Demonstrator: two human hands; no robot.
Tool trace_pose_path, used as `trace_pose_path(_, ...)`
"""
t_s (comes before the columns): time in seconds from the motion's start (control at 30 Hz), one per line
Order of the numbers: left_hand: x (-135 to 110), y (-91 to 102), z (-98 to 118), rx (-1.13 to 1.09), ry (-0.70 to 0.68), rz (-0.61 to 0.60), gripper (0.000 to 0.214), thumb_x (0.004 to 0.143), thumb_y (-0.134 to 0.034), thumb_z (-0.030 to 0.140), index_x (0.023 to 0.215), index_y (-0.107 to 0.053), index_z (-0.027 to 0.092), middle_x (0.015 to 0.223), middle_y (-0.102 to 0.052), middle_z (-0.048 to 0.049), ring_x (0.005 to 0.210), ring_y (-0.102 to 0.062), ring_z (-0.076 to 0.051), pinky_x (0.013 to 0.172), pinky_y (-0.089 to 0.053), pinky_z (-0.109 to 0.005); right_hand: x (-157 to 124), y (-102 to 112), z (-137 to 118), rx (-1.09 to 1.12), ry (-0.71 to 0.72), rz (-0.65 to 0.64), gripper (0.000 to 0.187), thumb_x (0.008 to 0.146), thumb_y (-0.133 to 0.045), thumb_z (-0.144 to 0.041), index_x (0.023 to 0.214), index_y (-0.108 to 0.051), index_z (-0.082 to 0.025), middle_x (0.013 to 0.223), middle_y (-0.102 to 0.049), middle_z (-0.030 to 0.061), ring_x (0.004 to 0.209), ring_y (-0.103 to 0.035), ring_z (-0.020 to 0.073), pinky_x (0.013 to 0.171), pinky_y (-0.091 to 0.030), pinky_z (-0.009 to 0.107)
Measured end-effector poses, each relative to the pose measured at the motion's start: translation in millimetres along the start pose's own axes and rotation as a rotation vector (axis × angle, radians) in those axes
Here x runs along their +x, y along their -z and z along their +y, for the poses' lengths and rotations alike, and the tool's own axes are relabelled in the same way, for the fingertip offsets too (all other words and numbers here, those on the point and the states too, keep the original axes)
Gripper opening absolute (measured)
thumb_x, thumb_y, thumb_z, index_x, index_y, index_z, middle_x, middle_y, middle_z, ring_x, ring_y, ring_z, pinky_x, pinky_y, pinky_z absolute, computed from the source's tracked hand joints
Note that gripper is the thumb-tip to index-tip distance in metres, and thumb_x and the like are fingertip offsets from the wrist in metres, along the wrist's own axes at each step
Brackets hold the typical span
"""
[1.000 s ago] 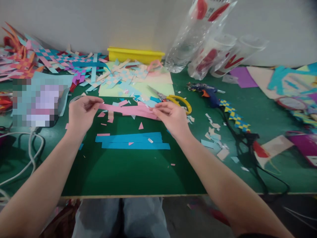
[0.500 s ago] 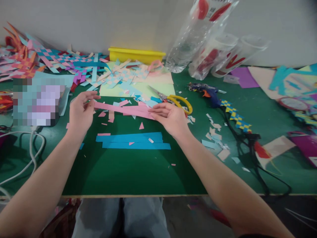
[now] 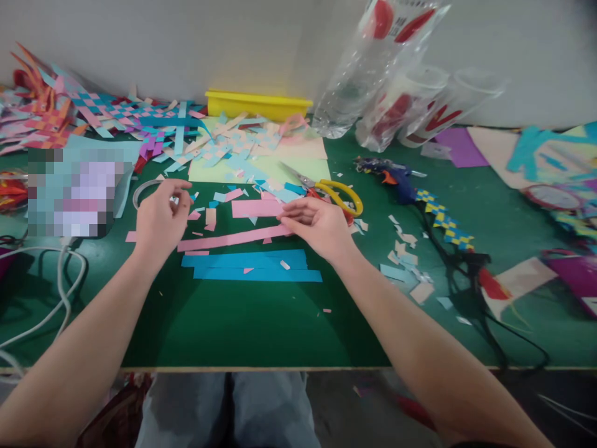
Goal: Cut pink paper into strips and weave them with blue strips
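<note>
My left hand [image 3: 163, 214] has its fingers loosely curled, with a gap between thumb and fingertips and nothing visible in it. It is just above and left of a long pink paper strip [image 3: 228, 238]. The strip's right end runs under the thumb of my right hand [image 3: 321, 227], which is closed at that end; the exact grip is partly hidden. Two blue paper strips [image 3: 252, 266] lie nearer me. Behind the long strip is a wider pink paper piece [image 3: 254, 208]. Scissors with yellow handles [image 3: 340, 193] lie open beyond my right hand.
Small paper scraps surround the strips. Woven paper pieces [image 3: 125, 112] pile at the back left, beside a yellow container [image 3: 259, 106]. Wrapped cups [image 3: 424, 102] stand at the back right. A blue glue gun [image 3: 396, 183] and black cable lie right; a white cable [image 3: 60, 280] lies left.
My left hand has let go of the pink strip's left end. That end has dropped towards me, near the blue strips. My right hand has stayed nearly in place.
</note>
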State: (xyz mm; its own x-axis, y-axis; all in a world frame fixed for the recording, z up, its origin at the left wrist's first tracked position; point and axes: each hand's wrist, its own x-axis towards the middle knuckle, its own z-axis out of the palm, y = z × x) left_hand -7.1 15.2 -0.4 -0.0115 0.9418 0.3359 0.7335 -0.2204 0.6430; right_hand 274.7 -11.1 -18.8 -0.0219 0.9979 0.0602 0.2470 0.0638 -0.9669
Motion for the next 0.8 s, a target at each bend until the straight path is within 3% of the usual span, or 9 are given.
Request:
trace_pose_path(0.1, -7, -2.3, 8, 0.2, -0.26, -0.032, 0.021, 0.09, -0.049, 0.028, 0.101, -0.066, 0.023, 0.085, -0.072, -0.0037, 0.068, -0.065, -0.018, 0.061, -0.044, -0.03, -5, -2, -4, -0.089, 0.079, -0.035, 0.022, 0.072, -0.073, -0.03, 0.091, -0.068, -0.02, 0.087, -0.076, 0.0058, 0.078, -0.073, 0.02, 0.075, -0.063, 0.038)
trace_pose_path(0.23, -14, -7.6, 19, 0.23, -0.588, -0.219, 0.023, 0.094, -0.046, 0.028, 0.103, -0.067, 0.022, 0.097, -0.074, -0.0075, 0.092, -0.067, -0.026, 0.08, -0.047, -0.039, -12, -5, -8, -0.392, 0.325, -0.096, 0.01, 0.082, -0.064, -0.027, 0.089, -0.07, -0.024, 0.086, -0.076, 0.0037, 0.073, -0.07, 0.0179, 0.067, -0.059, 0.036)
trace_pose_path(0.33, -20, -10.4, 26, 0.221, -0.756, -0.329, 0.024, 0.096, -0.048, 0.032, 0.107, -0.066, 0.02, 0.107, -0.073, -0.0087, 0.103, -0.066, -0.027, 0.087, -0.047, -0.041, -14, -6, -6, -0.572, 0.524, -0.119, 0.013, 0.085, -0.058, -0.024, 0.088, -0.071, -0.026, 0.087, -0.076, 0.0032, 0.08, -0.069, 0.0202, 0.072, -0.056, 0.038)
trace_pose_path(0.43, -28, -13.9, 34, 0.215, -0.888, -0.436, 0.028, 0.098, -0.048, 0.035, 0.113, -0.065, 0.018, 0.117, -0.071, -0.0089, 0.115, -0.062, -0.026, 0.097, -0.045, -0.042, -13, -6, -4, -0.605, 0.589, -0.026, 0.016, 0.087, -0.054, -0.022, 0.09, -0.07, -0.026, 0.084, -0.076, 0.0044, 0.077, -0.068, 0.021, 0.071, -0.055, 0.039)
trace_pose_path(0.53, -38, -20.1, 42, 0.176, -0.997, -0.543, 0.043, 0.101, -0.043, 0.041, 0.134, -0.055, 0.015, 0.139, -0.059, -0.011, 0.133, -0.05, -0.024, 0.113, -0.035, -0.042, -11, -4, -5, -0.591, 0.552, 0.098, 0.016, 0.089, -0.053, -0.024, 0.091, -0.069, -0.026, 0.078, -0.074, 0.0037, 0.069, -0.066, 0.0198, 0.067, -0.055, 0.038)
trace_pose_path(0.67, -49, -29.0, 46, 0.215, -1.048, -0.705, 0.054, 0.101, -0.039, 0.048, 0.145, -0.043, 0.017, 0.157, -0.036, -0.0072, 0.147, -0.03, -0.02, 0.122, -0.023, -0.041, -9, -1, -6, -0.568, 0.5, 0.134, 0.016, 0.089, -0.053, -0.024, 0.091, -0.068, -0.027, 0.079, -0.074, 0.003, 0.071, -0.069, 0.0196, 0.067, -0.057, 0.037)
trace_pose_path(0.8, -51, -32.2, 42, 0.247, -1.037, -0.738, 0.044, 0.101, -0.045, 0.04, 0.139, -0.05, 0.019, 0.153, -0.043, -0.0054, 0.144, -0.036, -0.02, 0.121, -0.026, -0.041, -6, -2, -4, -0.553, 0.525, 0.11, 0.015, 0.088, -0.053, -0.023, 0.089, -0.068, -0.025, 0.077, -0.074, 0.0035, 0.067, -0.068, 0.0189, 0.065, -0.056, 0.036)
